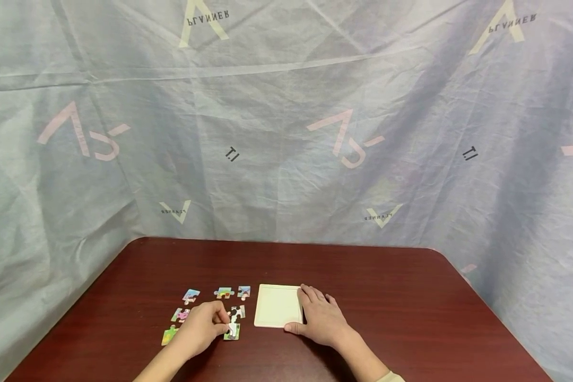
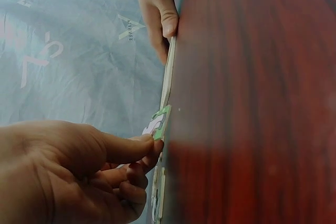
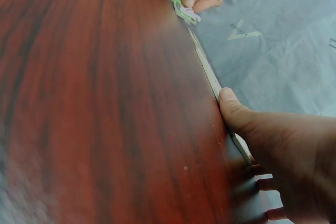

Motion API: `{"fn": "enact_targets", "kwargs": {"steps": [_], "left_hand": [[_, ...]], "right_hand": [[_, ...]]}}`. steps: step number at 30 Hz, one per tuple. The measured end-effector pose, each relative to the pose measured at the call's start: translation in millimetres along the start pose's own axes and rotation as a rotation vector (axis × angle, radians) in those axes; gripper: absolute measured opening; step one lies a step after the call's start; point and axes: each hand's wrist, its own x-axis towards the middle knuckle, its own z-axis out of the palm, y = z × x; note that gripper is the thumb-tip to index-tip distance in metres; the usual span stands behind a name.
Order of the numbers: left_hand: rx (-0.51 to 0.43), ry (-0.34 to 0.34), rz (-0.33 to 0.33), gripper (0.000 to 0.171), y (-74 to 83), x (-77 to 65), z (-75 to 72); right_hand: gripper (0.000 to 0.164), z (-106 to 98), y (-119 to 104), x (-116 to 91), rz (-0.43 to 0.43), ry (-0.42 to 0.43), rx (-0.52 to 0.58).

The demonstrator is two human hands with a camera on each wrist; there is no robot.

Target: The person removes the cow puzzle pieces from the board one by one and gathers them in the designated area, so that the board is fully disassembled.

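My left hand [image 1: 201,324] pinches a jigsaw puzzle piece [image 1: 232,332] between thumb and forefinger. The piece has a green and white picture, and in the left wrist view it is tilted up off the table. Just beyond it lies another jigsaw piece [image 1: 239,311] with a black and white print. On the right, my right hand [image 1: 323,319] rests along the right side of a square cream puzzle tray [image 1: 278,306], thumb at its near corner and fingers stretched towards its far corner. The tray has a thin raised rim and its bare inside shows.
More jigsaw pieces lie left of the tray: two at the back, one with a red and yellow print [image 1: 224,293] and one mostly blue [image 1: 244,291], and a column of pink [image 1: 181,314] and green [image 1: 170,335] ones. A grey printed cloth [image 1: 277,159] hangs behind the dark red table [image 1: 387,286].
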Motion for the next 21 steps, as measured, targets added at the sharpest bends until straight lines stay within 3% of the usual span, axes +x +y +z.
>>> {"fn": "enact_targets", "kwargs": {"steps": [11,21], "left_hand": [[0.000,-0.015,0.057,0.022,-1.7,0.4,1.9],[-0.014,-0.017,0.012,0.017,2.3,2.2,0.2]], "right_hand": [[0.096,0.3,2.2,-1.7,0.006,0.007,-0.003],[0.096,0.8,2.2,-0.5,0.004,-0.003,-0.006]]}}
